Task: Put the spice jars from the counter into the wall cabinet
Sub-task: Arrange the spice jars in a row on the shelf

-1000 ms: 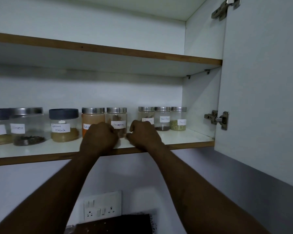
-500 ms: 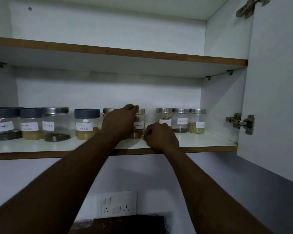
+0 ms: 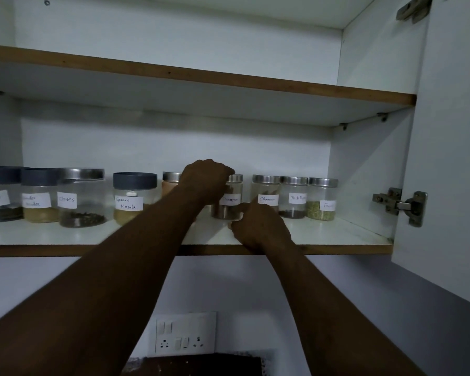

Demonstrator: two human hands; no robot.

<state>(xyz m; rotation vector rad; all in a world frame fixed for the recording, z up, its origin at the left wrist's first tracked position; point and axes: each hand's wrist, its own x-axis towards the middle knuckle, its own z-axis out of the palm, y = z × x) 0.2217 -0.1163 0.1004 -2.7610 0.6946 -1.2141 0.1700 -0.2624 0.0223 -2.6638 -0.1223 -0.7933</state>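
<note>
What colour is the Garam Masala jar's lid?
Dark blue-grey, unlike the steel lids beside it; head view shows the Garam Masala jar's lid.

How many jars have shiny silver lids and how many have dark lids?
Silver lids: 6, namely the Cloves jar, the orange jar behind the left hand, the jar that hand grips, Cinnamon, Black Pepper and the green-filled jar.
Dark lids: 3, namely two at far left and Garam Masala.
Total: 9
</note>
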